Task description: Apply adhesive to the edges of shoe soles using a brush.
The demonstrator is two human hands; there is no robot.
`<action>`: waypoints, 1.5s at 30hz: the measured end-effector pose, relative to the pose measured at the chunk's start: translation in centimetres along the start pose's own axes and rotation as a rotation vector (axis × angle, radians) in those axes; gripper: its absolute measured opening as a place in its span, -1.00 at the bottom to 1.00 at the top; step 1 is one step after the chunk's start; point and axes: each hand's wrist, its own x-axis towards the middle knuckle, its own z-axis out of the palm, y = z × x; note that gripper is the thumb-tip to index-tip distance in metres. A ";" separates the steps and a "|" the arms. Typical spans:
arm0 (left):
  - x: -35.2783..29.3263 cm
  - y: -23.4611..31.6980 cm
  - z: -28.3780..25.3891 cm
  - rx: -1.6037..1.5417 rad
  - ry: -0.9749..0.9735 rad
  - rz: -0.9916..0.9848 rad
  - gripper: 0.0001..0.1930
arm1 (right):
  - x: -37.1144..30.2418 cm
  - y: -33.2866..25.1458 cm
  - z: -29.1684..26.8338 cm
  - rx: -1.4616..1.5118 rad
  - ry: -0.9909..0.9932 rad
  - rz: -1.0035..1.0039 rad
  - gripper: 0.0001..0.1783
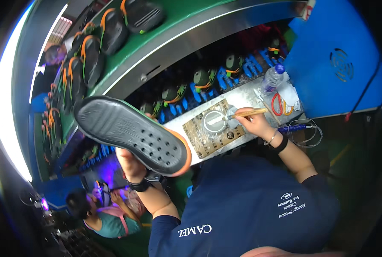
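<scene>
My left hand (pixel 131 164) is closed on a black shoe sole (pixel 133 132) with an orange and green edge, raised and tilted at the left of the bench. Its row of small holes faces me, and most of my fingers are hidden behind it. My right hand (pixel 258 124) pinches the wooden handle of a brush (pixel 250 113). The bristle end is over the near-right rim of a round pot (pixel 215 121) with white stuff in it. Under the pot lies a piece of brown printed cardboard (pixel 195 143), partly covered by clear plastic.
On the bench's right end are a clear bottle (pixel 273 78) with a purple cap and red-handled scissors (pixel 277 104). Behind it, shoes (pixel 204 78) sit along a rack with blue holders. Black soles (pixel 92 60) line a green conveyor (pixel 174 21). Another person (pixel 109 218) works at lower left.
</scene>
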 end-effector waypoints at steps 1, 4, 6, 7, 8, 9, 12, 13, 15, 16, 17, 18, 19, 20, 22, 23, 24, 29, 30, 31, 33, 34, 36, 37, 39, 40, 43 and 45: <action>-1.9 -1.0 -1.3 -0.012 0.053 -0.036 -0.18 | 0.4 1.3 0.9 -0.027 -0.026 0.020 -0.90; -5.9 -3.0 -3.6 -0.068 0.129 -0.101 -0.22 | 1.3 3.4 2.7 -0.076 -0.076 0.028 -0.91; -7.5 -3.6 -3.7 -0.117 0.311 -0.084 -0.16 | 1.6 4.2 3.5 -0.095 -0.099 0.055 -0.91; -7.8 -3.6 -4.1 -0.111 0.279 -0.089 -0.18 | 1.6 4.6 3.7 -0.152 -0.141 0.088 -0.91; -7.9 -3.7 -4.3 -0.117 0.287 -0.087 -0.18 | 1.6 5.0 3.7 -0.209 -0.179 0.120 -0.91; -8.0 -3.7 -4.6 -0.113 0.278 -0.091 -0.18 | 1.6 4.8 4.0 -0.208 -0.189 0.089 -0.90; -7.6 -3.4 -4.8 -0.038 0.311 -0.103 -0.28 | 1.2 2.9 3.9 -0.108 -0.156 0.082 -0.91; -7.7 -3.7 -5.4 0.052 0.312 -0.083 -0.33 | 1.2 1.7 3.9 -0.108 -0.163 0.080 -0.91; -6.7 -3.8 -5.5 0.203 0.279 -0.055 -0.45 | 1.4 -1.1 3.4 -0.023 -0.070 0.026 -0.90; -5.9 -3.8 -4.5 0.269 0.277 -0.029 -0.47 | 1.5 -2.4 3.1 -0.027 -0.068 0.024 -0.90; -4.8 -3.5 -3.3 0.295 0.223 -0.021 -0.51 | 1.6 -3.6 2.8 0.058 -0.065 -0.001 -0.88; -3.7 -3.1 -2.4 0.320 0.164 -0.013 -0.55 | 1.6 -5.0 2.4 0.143 -0.057 -0.027 -0.86; -2.9 -2.9 -2.2 0.317 0.159 -0.012 -0.55 | 1.7 -6.3 2.0 0.178 -0.065 -0.043 -0.86; -2.3 -2.7 -2.0 0.469 0.070 0.012 -0.59 | 1.7 -7.5 1.9 0.175 -0.061 -0.044 -0.86; -1.4 -2.4 -1.4 0.613 -0.035 0.040 -0.63 | 1.4 -9.4 1.8 0.235 -0.112 -0.056 -0.85; -1.1 -2.3 -1.1 0.645 -0.062 -0.018 -0.64 | 1.1 -9.7 1.9 0.233 -0.107 -0.088 -0.85; -0.9 -2.1 -0.8 0.678 -0.087 -0.076 -0.65 | 1.1 -9.8 1.9 0.230 -0.100 -0.090 -0.85; 0.0 -1.3 0.2 0.853 -0.165 -0.103 -0.65 | 1.3 -9.4 1.8 0.056 -0.137 -0.128 -0.85; 0.2 -1.3 0.2 0.832 -0.186 -0.130 -0.61 | 1.4 -9.3 1.7 0.013 -0.110 -0.186 -0.85; 0.3 -1.3 0.2 0.811 -0.206 -0.158 -0.56 | 1.7 -9.4 1.8 -0.005 -0.086 -0.256 -0.85; 0.3 -1.6 -0.1 0.794 -0.165 -0.128 -0.56 | 2.4 -10.8 1.7 -0.066 -0.133 -0.305 -0.85; 0.4 -1.7 -0.1 0.777 -0.121 -0.098 -0.55 | 2.7 -11.4 1.6 -0.126 -0.181 -0.354 -0.86; 0.7 -1.1 0.3 0.690 -0.110 -0.140 -0.50 | 3.1 -11.7 1.4 -0.168 -0.206 -0.381 -0.86; 0.9 -1.0 0.4 0.658 -0.127 -0.126 -0.49 | 3.3 -11.6 1.3 -0.177 -0.201 -0.459 -0.86; 1.0 -1.0 0.4 0.619 -0.113 -0.120 -0.49 | 3.3 -11.4 1.2 -0.186 -0.198 -0.536 -0.86; 0.9 -0.9 0.3 0.620 -0.111 -0.121 -0.49 | 3.2 -11.4 1.1 -0.197 -0.206 -0.515 -0.87; 0.7 -0.6 0.1 0.817 -0.075 -0.156 -0.50 | 2.4 -11.3 1.0 -0.195 -0.213 -0.415 -0.87; 0.7 -0.4 0.1 0.921 -0.176 -0.178 -0.48 | 1.8 -11.4 1.0 -0.175 -0.205 -0.323 -0.87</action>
